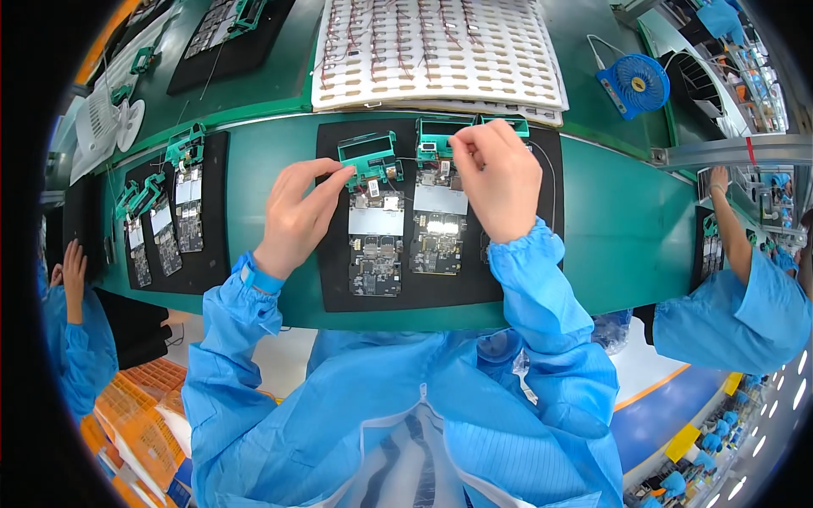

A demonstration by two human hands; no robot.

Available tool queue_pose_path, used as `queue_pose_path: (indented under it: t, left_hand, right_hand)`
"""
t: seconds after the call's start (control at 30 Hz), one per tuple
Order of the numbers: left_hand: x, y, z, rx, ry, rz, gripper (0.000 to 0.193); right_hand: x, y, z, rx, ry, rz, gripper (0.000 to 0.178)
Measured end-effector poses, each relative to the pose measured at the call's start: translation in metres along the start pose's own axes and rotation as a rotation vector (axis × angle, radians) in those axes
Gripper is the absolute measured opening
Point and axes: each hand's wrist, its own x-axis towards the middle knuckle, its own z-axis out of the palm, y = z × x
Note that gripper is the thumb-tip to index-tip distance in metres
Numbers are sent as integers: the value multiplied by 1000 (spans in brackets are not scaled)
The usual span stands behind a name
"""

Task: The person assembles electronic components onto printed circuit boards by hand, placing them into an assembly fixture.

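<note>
Teal plastic frames sit hinged up at the far edge of a black mat, baring the circuit boards beneath for access. Left hand, fingers together, steadies the left frame by its near corner. Right hand pinches something small, hidden, over the middle frame.

Teal frames atop circuit boards

Bright, even overhead light, faint shadows, sharp centre, heavy fisheye bending and black corners at the rim.
</note>
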Motion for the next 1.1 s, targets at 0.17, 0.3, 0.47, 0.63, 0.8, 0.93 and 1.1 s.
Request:
queue_pose_path:
  t: [0.17,0.3,0.47,0.63,0.8,0.93,1.1]
  left_hand:
    - [4,-7,-7,17,5,58,31]
    - [15,-12,-14,45,-44,170,31]
    - [25,-17,-22,83,-123,292,28]
    - [31,-22,-22,87,-112,405,27]
    - [30,-26,-17,59,-90,405,27]
    - [30,-26,-10,26,-69,296,24]
    - [35,-5,-11,-76,16,42,24]
  right_hand:
    - [1,-23,17,-133,-22,-166,14]
    - [0,-36,28,-433,-109,-198,16]
    - [8,-49,33,-667,-252,-261,14]
    - [13,-8,18,-155,-64,-138,12]
    - [8,23,-21,-26,111,72,11]
    - [4,30,-37,-82,96,40,12]
    - [5,27,-28,-318,-4,-243,15]
